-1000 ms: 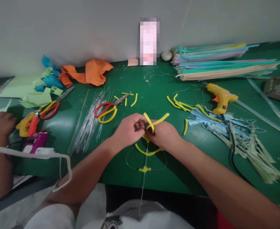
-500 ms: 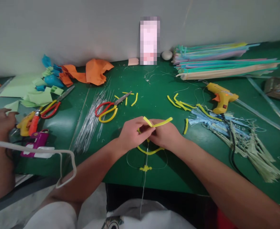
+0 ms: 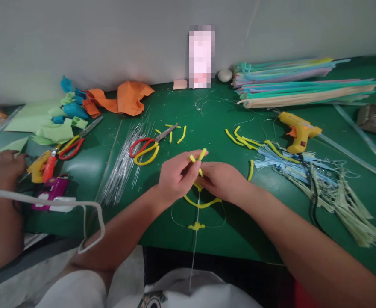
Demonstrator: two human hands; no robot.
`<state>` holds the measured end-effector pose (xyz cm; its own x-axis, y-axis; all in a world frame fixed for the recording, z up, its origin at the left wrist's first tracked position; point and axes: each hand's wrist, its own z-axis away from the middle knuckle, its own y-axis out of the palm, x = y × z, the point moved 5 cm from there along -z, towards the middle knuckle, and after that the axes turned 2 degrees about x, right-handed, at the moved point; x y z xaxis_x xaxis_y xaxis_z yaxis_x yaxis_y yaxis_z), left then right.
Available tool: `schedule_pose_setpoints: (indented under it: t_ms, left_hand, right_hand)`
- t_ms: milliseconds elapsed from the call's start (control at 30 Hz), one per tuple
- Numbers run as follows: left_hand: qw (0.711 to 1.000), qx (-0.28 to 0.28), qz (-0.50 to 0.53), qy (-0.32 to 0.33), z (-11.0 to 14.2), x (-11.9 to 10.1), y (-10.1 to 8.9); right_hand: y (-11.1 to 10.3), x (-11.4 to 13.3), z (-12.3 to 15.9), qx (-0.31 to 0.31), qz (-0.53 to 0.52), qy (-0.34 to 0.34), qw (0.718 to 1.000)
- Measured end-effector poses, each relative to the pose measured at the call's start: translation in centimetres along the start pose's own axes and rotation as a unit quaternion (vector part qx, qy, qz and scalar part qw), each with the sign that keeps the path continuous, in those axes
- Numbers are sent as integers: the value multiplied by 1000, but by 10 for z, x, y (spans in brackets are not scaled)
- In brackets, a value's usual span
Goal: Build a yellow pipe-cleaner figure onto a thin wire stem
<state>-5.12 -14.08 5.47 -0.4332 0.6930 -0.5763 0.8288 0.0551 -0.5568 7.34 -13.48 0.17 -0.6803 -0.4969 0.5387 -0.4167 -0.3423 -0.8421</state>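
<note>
My left hand (image 3: 177, 176) is closed, pinching a short bent yellow pipe cleaner (image 3: 202, 154) whose ends stick up above the thumb. Against it, my right hand (image 3: 222, 179) has its fingers curled round the lower part of the same yellow piece; its fingertips are partly hidden. Beneath both hands curves a yellow pipe-cleaner arc (image 3: 202, 205) on the green table (image 3: 162, 233). A clear thread (image 3: 193, 252) runs down from it past a small yellow flower-like piece (image 3: 196, 226) toward my lap.
Red-and-yellow scissors (image 3: 145, 149) and thin wires (image 3: 122, 162) lie left. On the right are cut yellow pieces (image 3: 243, 141), a yellow glue gun (image 3: 300, 130), tassels (image 3: 332, 192) and pipe-cleaner bundles (image 3: 306, 92). Another person's hand (image 3: 7, 167) rests far left; a white cable (image 3: 47, 197) crosses nearby.
The yellow pipe cleaner's long right-hand end has swung up and left, so both ends now stand close together. My left thumb has shifted up; my right hand has stayed near the same spot.
</note>
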Motion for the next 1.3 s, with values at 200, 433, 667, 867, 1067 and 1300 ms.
schedule_pose_setpoints:
  t_ms: [200, 433, 667, 867, 1067, 1300]
  left_hand:
    - [998, 18, -13, 50, -4, -15, 0]
    - [996, 12, -61, 62, -7, -23, -2]
    - [999, -2, -15, 36, -5, -16, -4]
    - [999, 1, 22, 37, -3, -15, -4]
    - [998, 19, 64, -17, -13, -4, -11]
    - [993, 30, 106, -44, -24, 3, -17]
  right_hand:
    - [14, 10, -2, -22, 124, -2, 992]
    - [14, 6, -1, -26, 102, -11, 994]
    - [-5, -10, 3, 29, -140, -37, 989]
    - [-7, -15, 0, 52, -143, -38, 988]
    - [-21, -18, 5, -45, -67, -33, 996]
    - [-31, -29, 5, -171, -6, -87, 981]
